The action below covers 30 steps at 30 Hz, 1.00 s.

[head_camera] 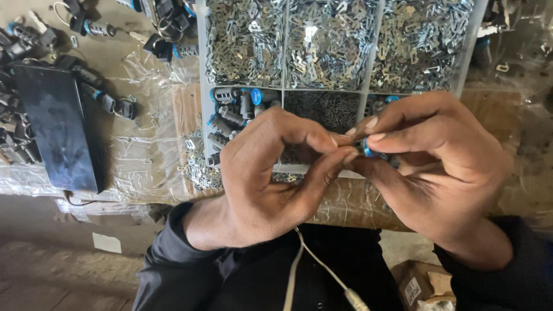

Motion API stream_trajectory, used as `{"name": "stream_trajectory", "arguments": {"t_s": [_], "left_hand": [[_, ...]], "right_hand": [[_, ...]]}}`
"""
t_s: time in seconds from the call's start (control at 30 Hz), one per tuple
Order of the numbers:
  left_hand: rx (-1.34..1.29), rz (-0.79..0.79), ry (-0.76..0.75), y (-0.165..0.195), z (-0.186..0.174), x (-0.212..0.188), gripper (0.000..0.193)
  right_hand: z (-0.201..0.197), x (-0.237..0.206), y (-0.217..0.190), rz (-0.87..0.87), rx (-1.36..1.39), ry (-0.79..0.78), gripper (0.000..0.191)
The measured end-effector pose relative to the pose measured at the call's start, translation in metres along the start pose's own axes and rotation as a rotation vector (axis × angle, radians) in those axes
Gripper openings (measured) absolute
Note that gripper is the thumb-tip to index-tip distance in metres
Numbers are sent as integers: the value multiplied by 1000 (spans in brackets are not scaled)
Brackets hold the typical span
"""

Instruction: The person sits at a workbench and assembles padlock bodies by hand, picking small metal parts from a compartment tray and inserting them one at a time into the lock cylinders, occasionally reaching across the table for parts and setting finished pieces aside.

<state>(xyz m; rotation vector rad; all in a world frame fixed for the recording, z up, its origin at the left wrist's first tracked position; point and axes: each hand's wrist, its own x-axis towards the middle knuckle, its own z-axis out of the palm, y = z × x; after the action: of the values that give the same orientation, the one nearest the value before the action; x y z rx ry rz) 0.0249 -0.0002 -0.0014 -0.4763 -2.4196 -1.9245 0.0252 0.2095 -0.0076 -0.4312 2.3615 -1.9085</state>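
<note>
**Small blue-ringed part pinched between both hands over the parts tray**

A small metal cylinder with a blue ring sits between my fingertips, mid-frame, above the front edge of the grey compartment tray. My right hand grasps it, thumb under, index and middle fingers on top. My left hand meets it from the other side, thumb and forefinger pinched at the part's end; whether a second piece is in that pinch I can't tell, fingers cover it.

Behind my hands, the tray's three back compartments are packed with small flat silver metal plates. Front left compartment holds more blue-ringed cylinders; the front middle one holds tiny dark pins, too small to make out.

The tray rests on a desk covered in crinkled clear plastic sheet. A loose pile of plates lies just left of the tray. Farther left, a flat black rectangular case, with dark assembled lock parts with key rings scattered around it.

Black sleeves on both wrists; a white cable hangs at my chest. A cardboard box is near the bottom right.
</note>
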Motion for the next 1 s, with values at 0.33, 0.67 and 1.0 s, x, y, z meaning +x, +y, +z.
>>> {"name": "stream_trajectory", "arguments": {"t_s": [0.33,0.67,1.0], "left_hand": [[706,229,-167,-13,-13,-5,35],[683,352,-314,61,-33,-6,38],[844,-398,-1591,71,87,73,40]], "right_hand": [[-3,0,10,15,162,71,26],[-21,-31,-17,66,288,3,35],[26,-229,-10,130,895,634,55]]}}
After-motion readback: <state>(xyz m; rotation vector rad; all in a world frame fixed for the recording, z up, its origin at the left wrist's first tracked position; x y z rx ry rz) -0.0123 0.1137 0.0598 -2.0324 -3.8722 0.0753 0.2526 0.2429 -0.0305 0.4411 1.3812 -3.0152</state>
